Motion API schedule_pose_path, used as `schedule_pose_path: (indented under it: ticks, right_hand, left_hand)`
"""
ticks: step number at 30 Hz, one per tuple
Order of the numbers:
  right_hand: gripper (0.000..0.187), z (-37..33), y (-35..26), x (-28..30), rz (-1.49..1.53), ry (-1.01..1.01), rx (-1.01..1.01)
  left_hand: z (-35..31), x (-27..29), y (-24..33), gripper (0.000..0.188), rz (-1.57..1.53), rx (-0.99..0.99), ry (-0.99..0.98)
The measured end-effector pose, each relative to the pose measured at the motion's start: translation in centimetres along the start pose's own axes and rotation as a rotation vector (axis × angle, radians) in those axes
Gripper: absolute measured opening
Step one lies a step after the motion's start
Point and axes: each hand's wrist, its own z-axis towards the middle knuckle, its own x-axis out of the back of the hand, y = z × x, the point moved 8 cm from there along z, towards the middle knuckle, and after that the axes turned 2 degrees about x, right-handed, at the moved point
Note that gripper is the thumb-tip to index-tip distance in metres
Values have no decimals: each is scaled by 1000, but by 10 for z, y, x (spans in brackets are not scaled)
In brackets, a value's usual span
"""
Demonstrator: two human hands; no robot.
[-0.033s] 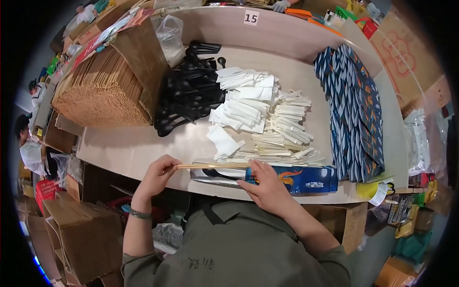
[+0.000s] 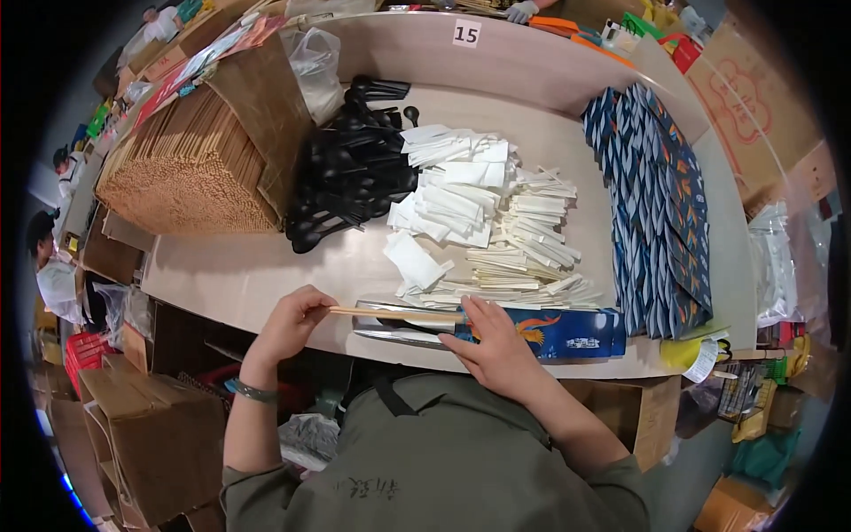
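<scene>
My left hand (image 2: pixel 300 319) is closed on one end of a pair of wooden chopsticks (image 2: pixel 390 314). They lie level across the silvery open mouth of a blue printed pouch (image 2: pixel 572 333) at the table's near edge, their far ends reaching to my other hand. My right hand (image 2: pixel 498 346) grips the mouth end of that pouch, fingers over the top and thumb along the near side. Dark parts by the chopsticks look like a black spoon, now mostly hidden. Just beyond lie long white paper-wrapped sticks (image 2: pixel 532 239) and white napkin packets (image 2: pixel 456 199).
Black plastic spoons (image 2: pixel 346 173) are heaped left of the napkins. A carton of tightly packed chopsticks (image 2: pixel 191 173) stands at the far left. Overlapping blue pouches (image 2: pixel 656 208) line the right side. A raised partition (image 2: pixel 532 53) bounds the table's back. Cardboard boxes (image 2: pixel 155 434) stand lower left.
The chopsticks have shifted slightly toward me, over the pouch's mouth. The black spoon, plain to see before, is now largely covered. My right hand has stayed in place.
</scene>
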Motion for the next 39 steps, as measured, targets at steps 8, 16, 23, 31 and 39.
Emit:
schedule_pose_path:
  ticks: [8,16,23,31,39]
  right_hand:
    - [44,7,-15,-11,-57,-17,149]
    - [49,-9,-21,-6,-110,50,86]
    - [53,9,-11,-8,-131,-17,-17]
    - [58,25,2,-12,15,-2,-40]
    - [65,23,-2,-13,87,-19,-25]
  left_hand:
    - [-5,-59,17,32,-57,270,-139]
    - [-8,-97,47,47,414,14,410]
    - [8,-106,21,36,112,167,244]
    - [6,-92,17,22,-220,-3,268]
    - [-3,-107,49,27,257,-203,112]
